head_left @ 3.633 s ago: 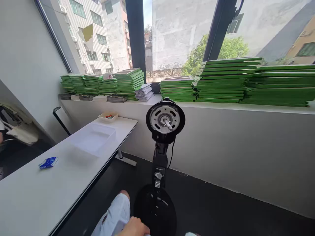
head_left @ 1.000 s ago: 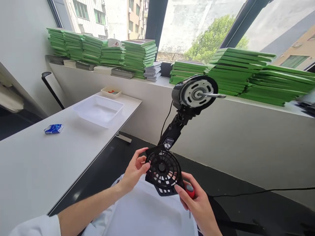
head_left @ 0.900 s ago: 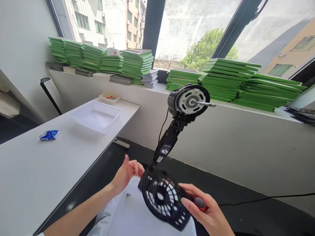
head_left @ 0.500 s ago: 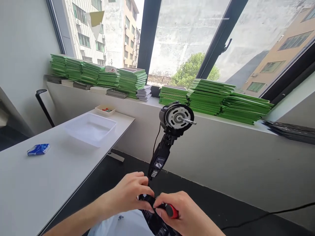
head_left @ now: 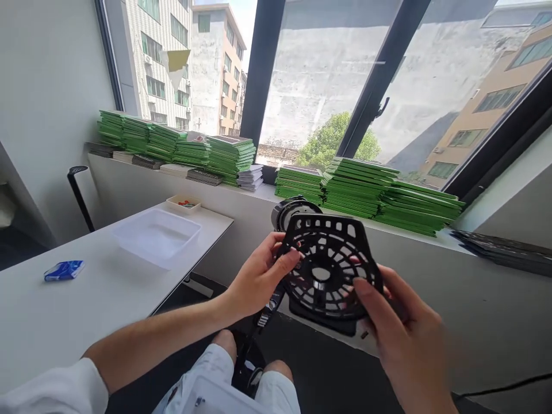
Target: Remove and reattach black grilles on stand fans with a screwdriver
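Observation:
A round black slotted plastic part (head_left: 321, 221) is held up in front of me between both hands. My left hand (head_left: 259, 276) grips its left edge, thumb on the face. On the right edge my right hand (head_left: 401, 328) holds it with thumb in front and fingers behind. Behind the part stands the black motor head (head_left: 282, 213) on its stand, largely hidden by it. The stand's neck with its control panel (head_left: 268, 310) shows below my left hand. A white tray (head_left: 215, 397) with small metal pieces in it rests on my lap.
On the white table (head_left: 107, 299) at the left are a translucent bin (head_left: 157, 233), a small box with red pieces (head_left: 183, 205) and a blue packet (head_left: 64, 271). Green stacks (head_left: 357, 187) line the windowsill. A black cable (head_left: 504, 385) runs at the lower right.
Both hands have risen from low over my lap, and the black slotted part is now held up, covering much of the motor. The red-handled tool is no longer visible.

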Motion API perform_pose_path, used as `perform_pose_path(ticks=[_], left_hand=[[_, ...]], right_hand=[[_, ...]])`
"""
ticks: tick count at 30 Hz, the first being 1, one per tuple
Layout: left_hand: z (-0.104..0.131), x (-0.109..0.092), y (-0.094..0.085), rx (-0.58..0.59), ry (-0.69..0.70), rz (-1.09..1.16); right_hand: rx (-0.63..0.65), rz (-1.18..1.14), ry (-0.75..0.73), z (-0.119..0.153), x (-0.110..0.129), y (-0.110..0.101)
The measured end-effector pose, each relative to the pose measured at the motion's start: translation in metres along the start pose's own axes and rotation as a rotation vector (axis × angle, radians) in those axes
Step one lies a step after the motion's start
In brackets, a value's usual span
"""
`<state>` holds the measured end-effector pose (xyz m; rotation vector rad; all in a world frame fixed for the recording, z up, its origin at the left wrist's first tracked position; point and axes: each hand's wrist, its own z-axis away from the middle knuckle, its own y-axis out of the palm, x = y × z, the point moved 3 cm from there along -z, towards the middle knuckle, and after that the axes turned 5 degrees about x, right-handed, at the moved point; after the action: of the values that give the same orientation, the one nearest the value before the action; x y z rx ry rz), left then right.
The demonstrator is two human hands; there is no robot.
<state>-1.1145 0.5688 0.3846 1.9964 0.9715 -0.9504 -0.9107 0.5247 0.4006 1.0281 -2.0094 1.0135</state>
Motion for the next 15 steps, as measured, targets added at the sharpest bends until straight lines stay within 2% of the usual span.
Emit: perform_pose_path(ticks=[1, 3, 6, 8, 10, 12, 15], left_hand=[[-0.013, -0.003, -0.001, 0.001, 0.048, -0.07], [-0.037, -0.005, -0.011, -0.042, 0.116, -0.257], [-0.064, 0.005, -0.033, -0.12, 0.118, -0.446], [-0.073, 0.013, -0.043, -0.169, 0.129, -0.506], [-0.079, 0.018, -0.049, -0.235, 0.197, -0.594], [-0.082, 0.021, -0.05, -0.289, 0.252, -0.669], [-0.089, 0.024, -0.05, -0.306, 0.264, -0.697]], right_hand=[[-0.022, -0.048, 0.036, -0.013, 0.001, 0.0], [0.02, -0.117, 0.035, -0.041, 0.003, 0.004], [0.12, -0.097, -0.003, -0.073, -0.003, 0.017], [0.143, -0.072, -0.011, -0.084, -0.012, 0.026], [0.134, -0.065, -0.019, -0.09, -0.021, 0.033], [0.13, -0.055, -0.023, -0.095, -0.028, 0.039], [0.158, -0.063, -0.014, -0.1, -0.031, 0.044]])
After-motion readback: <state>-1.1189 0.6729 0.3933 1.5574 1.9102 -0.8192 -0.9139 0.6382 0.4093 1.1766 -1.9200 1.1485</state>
